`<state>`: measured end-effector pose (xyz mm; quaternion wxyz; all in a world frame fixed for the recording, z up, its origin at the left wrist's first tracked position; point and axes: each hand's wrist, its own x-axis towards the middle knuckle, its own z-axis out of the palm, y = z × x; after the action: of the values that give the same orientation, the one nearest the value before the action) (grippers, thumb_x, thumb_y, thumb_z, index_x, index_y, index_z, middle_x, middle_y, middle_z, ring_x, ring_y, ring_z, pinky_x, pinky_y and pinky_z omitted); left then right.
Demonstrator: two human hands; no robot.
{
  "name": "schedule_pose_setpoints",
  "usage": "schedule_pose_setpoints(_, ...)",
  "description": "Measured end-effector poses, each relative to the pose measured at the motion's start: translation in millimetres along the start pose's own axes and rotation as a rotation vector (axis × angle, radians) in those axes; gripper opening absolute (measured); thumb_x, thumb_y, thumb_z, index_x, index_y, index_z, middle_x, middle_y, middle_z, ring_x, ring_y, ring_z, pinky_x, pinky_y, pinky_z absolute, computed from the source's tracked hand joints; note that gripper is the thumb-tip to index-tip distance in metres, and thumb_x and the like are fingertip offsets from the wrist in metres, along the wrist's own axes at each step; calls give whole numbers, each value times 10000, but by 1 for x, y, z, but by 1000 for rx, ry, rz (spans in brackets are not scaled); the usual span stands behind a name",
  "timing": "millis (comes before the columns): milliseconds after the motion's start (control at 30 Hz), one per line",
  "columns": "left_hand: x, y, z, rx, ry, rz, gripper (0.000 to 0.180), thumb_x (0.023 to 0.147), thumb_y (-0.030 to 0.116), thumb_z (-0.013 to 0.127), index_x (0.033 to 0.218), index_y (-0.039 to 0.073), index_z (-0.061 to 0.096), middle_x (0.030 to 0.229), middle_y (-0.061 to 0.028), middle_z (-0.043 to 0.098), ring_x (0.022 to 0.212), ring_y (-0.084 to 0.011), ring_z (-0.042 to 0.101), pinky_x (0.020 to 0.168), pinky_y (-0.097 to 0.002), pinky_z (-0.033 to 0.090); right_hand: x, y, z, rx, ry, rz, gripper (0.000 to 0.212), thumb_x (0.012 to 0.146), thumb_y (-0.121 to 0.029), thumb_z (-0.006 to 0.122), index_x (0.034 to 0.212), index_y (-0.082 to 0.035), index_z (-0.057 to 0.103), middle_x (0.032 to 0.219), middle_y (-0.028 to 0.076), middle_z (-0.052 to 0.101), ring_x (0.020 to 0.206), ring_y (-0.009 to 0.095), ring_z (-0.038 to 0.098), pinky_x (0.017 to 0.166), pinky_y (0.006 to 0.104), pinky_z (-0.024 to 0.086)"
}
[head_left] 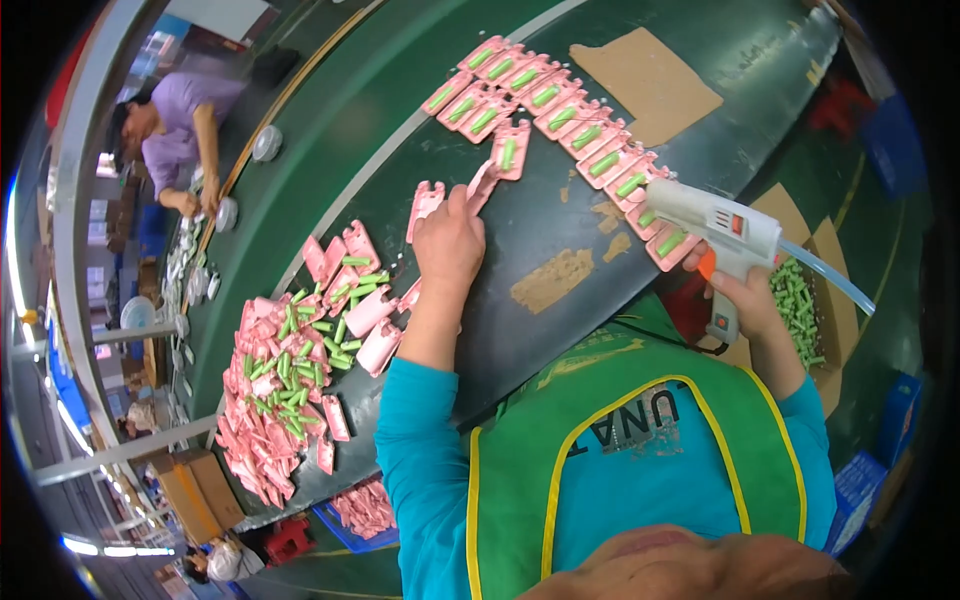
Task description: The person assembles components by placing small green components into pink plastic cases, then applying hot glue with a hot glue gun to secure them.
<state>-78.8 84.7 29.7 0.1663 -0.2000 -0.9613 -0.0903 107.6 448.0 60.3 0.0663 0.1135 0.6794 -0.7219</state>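
Note:
My left hand [450, 243] reaches over the dark work surface, its fingers pinched on a pink plastic shell [483, 187] tilted on edge. Just beyond it lies another pink shell [511, 150] with a green cylinder, like a battery cell, inside. In my right hand [745, 295] is a pale grey hot glue gun [715, 222] with an orange trigger. A clear glue stick [828, 275] sticks out of its back. The gun's nose covers part of a curved row of pink shells [604, 163], each with a green cylinder and thin wires.
At left, pink shells [255, 440] are heaped with loose green cylinders [290, 372]. Flat cardboard [650, 85] lies on the far side. A carton of green cylinders [795, 315] stands at right, a blue crate of pink parts [365, 510] below. A person in purple [185, 130] works across.

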Motion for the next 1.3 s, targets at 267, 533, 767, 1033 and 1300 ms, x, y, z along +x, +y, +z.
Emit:
schedule_pose_setpoints(267, -14, -32, -11, 28, -14, -330, 175, 853, 187, 539, 954, 73, 625, 708, -161, 659, 708, -351, 647, 727, -501, 434, -2, 0, 6, 5, 35, -77, 539, 848, -237, 626, 1295, 33, 489, 1116, 141, 648, 961, 185, 617, 703, 270, 496)
schedule_pose_setpoints(533, -12, -24, -11, 52, 11, -295, 262, 747, 197, 625, 979, 88, 680, 1096, -90, 595, 1039, -297, 528, 841, -462, 399, 2, -1, 8, 10, 12, -75, 520, 851, -197, 610, 1300, 36, 489, 1124, 139, 645, 985, 189, 615, 716, 277, 502)
schedule_pose_setpoints(767, 0, -21, -7, 189, -98, -254, 238, 752, 186, 641, 955, 63, 669, 990, -88, 628, 973, -288, 566, 821, -467, 381, 1, -2, 10, 52, 19, -92, 503, 859, -163, 601, 1306, 31, 478, 1120, 132, 650, 893, 163, 612, 713, 273, 506)
schedule_pose_setpoints(1033, -15, -36, -5, 109, -124, -72, 137, 839, 150, 582, 952, 102, 642, 830, -94, 664, 794, -311, 622, 742, -461, 413, 0, -2, 8, 102, 26, -99, 523, 849, -172, 612, 1315, 18, 470, 1117, 121, 639, 946, 173, 619, 719, 281, 509)
schedule_pose_setpoints(1300, -22, 74, 4, -224, -27, 306, 133, 808, 135, 624, 940, 140, 620, 870, -39, 599, 861, -229, 579, 815, -403, 377, 6, -8, 11, 118, 3, -92, 544, 832, -183, 618, 1319, 8, 468, 1116, 114, 635, 1001, 186, 624, 711, 287, 516)
